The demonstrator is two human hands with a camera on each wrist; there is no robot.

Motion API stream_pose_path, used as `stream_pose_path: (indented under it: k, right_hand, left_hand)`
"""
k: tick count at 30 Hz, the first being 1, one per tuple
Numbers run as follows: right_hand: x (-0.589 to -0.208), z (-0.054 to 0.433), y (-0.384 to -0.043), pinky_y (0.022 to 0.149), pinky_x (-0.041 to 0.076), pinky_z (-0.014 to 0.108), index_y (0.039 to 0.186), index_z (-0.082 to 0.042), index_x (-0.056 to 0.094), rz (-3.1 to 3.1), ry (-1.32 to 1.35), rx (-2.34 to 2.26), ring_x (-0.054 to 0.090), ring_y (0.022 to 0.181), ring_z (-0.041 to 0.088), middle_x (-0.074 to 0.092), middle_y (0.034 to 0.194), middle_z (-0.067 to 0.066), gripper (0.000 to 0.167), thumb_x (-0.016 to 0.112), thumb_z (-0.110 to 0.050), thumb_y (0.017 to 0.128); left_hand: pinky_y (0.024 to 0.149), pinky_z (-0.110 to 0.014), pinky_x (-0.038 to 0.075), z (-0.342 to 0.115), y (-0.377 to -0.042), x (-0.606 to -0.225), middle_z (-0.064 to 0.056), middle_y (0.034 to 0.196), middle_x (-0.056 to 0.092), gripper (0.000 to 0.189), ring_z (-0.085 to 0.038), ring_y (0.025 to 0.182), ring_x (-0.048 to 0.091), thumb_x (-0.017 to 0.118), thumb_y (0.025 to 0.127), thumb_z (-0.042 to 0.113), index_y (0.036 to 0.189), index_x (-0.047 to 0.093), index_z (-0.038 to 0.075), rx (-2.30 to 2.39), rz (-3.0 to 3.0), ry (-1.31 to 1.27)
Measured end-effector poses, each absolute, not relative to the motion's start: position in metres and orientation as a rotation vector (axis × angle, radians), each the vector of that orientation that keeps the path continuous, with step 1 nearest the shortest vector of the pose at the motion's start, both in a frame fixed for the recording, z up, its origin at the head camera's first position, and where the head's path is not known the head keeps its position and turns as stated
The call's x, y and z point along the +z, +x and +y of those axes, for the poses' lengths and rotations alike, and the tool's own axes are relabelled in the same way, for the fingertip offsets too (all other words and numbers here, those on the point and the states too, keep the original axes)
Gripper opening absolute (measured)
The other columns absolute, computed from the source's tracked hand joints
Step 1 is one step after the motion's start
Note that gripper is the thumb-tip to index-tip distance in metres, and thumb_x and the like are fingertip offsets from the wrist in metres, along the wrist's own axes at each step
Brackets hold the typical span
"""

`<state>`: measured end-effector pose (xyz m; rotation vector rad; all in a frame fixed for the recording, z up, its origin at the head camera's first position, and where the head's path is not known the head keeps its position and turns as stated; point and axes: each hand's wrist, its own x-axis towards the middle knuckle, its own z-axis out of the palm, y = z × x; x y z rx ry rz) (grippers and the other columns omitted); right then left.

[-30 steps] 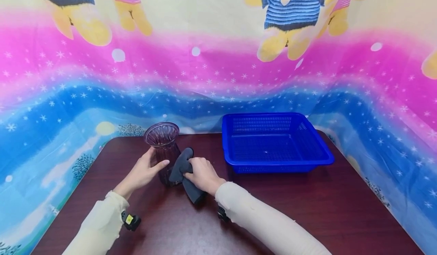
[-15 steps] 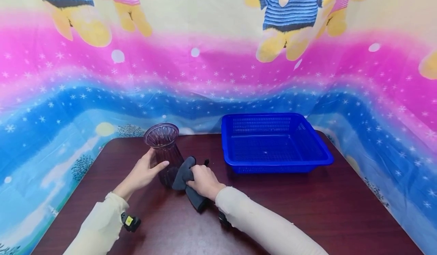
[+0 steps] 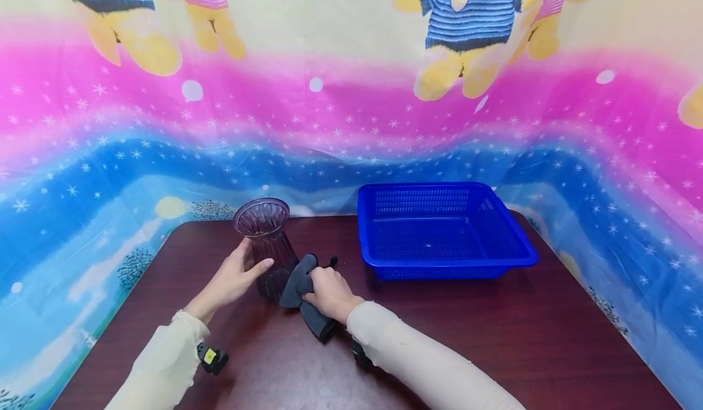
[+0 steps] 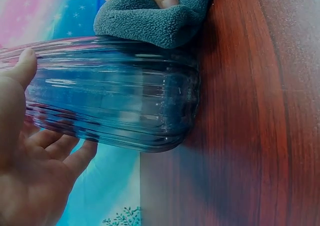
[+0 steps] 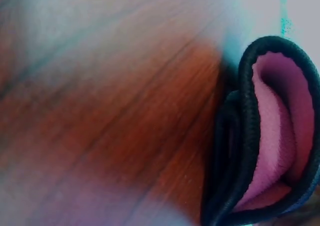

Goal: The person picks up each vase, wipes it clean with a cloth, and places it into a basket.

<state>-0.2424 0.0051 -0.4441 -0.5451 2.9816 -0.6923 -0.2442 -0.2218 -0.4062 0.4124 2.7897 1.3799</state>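
Observation:
A purple-tinted, ribbed glass vase (image 3: 269, 269) with a flared rim is at the left of the table, mouth up. My left hand (image 3: 230, 276) holds it from the left, thumb on the near side and fingers round the back; the left wrist view shows the same hand (image 4: 45, 161) about the glass. Bunched in my right hand (image 3: 332, 293) is a dark grey cloth (image 3: 299, 282), which lies against the lower right side of the vase. Close up, the fuzzy cloth (image 4: 155, 21) touches the glass. A fold of the cloth (image 5: 272, 121) shows a pink inside and dark edging.
A blue plastic basket (image 3: 447, 269) with slotted walls stands at the back right of the dark red-brown wooden table (image 3: 467, 330). Behind the table hangs a printed curtain (image 3: 351, 111) with bears and snowflakes.
My right hand and the cloth have slid a little down and to the right along the vase, then moved hardly at all. The left hand keeps its hold.

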Motion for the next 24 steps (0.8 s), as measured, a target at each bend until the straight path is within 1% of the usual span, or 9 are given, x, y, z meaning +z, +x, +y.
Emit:
stream_pose_path:
  k: [5, 8, 10, 12, 14, 19, 21, 24]
  right_hand:
    - [-0.446, 0.005, -0.244, 0.068, 0.058, 0.034, 0.100, -0.011, 0.073, 2.980, -0.527, -0.692, 0.072, 0.083, 0.022, 0.077, 0.097, 0.009, 0.025, 0.082, -0.029, 0.085]
    - [-0.446, 0.005, -0.245, 0.068, 0.057, 0.033, 0.100, -0.011, 0.074, 2.972, -0.514, -0.696, 0.072, 0.083, 0.021, 0.077, 0.098, 0.009, 0.026, 0.082, -0.029, 0.085]
    - [-0.446, 0.005, -0.245, 0.068, 0.057, 0.033, 0.100, -0.010, 0.074, 2.970, -0.516, -0.705, 0.071, 0.082, 0.020, 0.077, 0.097, 0.009, 0.026, 0.083, -0.029, 0.085]
    - [-0.446, 0.005, -0.246, 0.067, 0.057, 0.032, 0.100, -0.010, 0.074, 2.971, -0.525, -0.711, 0.070, 0.080, 0.019, 0.077, 0.096, 0.008, 0.026, 0.083, -0.029, 0.084]
    - [-0.446, 0.005, -0.247, 0.068, 0.057, 0.033, 0.100, -0.009, 0.075, 2.968, -0.533, -0.721, 0.070, 0.080, 0.019, 0.077, 0.096, 0.008, 0.026, 0.083, -0.028, 0.084]
    - [-0.445, 0.006, -0.246, 0.069, 0.058, 0.033, 0.105, -0.008, 0.075, 2.949, -0.530, -0.740, 0.071, 0.082, 0.019, 0.077, 0.100, 0.009, 0.030, 0.083, -0.028, 0.084]
    - [-0.445, 0.006, -0.246, 0.070, 0.058, 0.033, 0.105, -0.009, 0.075, 2.948, -0.527, -0.748, 0.071, 0.083, 0.019, 0.077, 0.100, 0.009, 0.030, 0.083, -0.028, 0.084]
    - [-0.445, 0.006, -0.246, 0.070, 0.058, 0.032, 0.105, -0.009, 0.075, 2.953, -0.525, -0.755, 0.071, 0.083, 0.019, 0.078, 0.101, 0.009, 0.030, 0.083, -0.028, 0.084]
  left_hand:
    - [0.118, -0.060, 0.036, -0.220, -0.243, -0.411, -0.034, 0.162, 0.022, 0.087, -0.049, 0.149, 0.030, 0.058, 0.102, 0.039, 0.162, 0.006, 0.003, 1.392, 2.808, 0.370]
    - [0.118, -0.061, 0.036, -0.216, -0.240, -0.410, -0.034, 0.162, 0.023, 0.090, -0.049, 0.148, 0.031, 0.060, 0.101, 0.040, 0.163, 0.002, 0.008, 1.394, 2.833, 0.338]
    - [0.117, -0.062, 0.036, -0.214, -0.240, -0.411, -0.031, 0.163, 0.023, 0.092, -0.047, 0.149, 0.032, 0.062, 0.100, 0.042, 0.163, 0.001, 0.012, 1.391, 2.857, 0.325]
    - [0.117, -0.064, 0.036, -0.211, -0.240, -0.411, -0.027, 0.164, 0.025, 0.093, -0.045, 0.150, 0.033, 0.063, 0.098, 0.043, 0.163, 0.003, 0.015, 1.397, 2.883, 0.318]
    - [0.117, -0.064, 0.036, -0.208, -0.240, -0.411, -0.024, 0.164, 0.028, 0.091, -0.043, 0.149, 0.034, 0.065, 0.097, 0.043, 0.163, 0.009, 0.015, 1.410, 2.911, 0.308]
    - [0.117, -0.065, 0.035, -0.204, -0.241, -0.410, -0.022, 0.161, 0.035, 0.086, -0.041, 0.148, 0.037, 0.070, 0.094, 0.042, 0.159, 0.023, 0.010, 1.477, 2.964, 0.252]
    - [0.117, -0.064, 0.035, -0.202, -0.240, -0.409, -0.021, 0.160, 0.036, 0.088, -0.040, 0.148, 0.037, 0.073, 0.092, 0.042, 0.158, 0.025, 0.009, 1.496, 2.984, 0.226]
    - [0.115, -0.063, 0.039, -0.199, -0.240, -0.408, -0.021, 0.157, 0.041, 0.090, -0.041, 0.144, 0.042, 0.077, 0.089, 0.043, 0.156, 0.027, 0.010, 1.516, 3.009, 0.183]
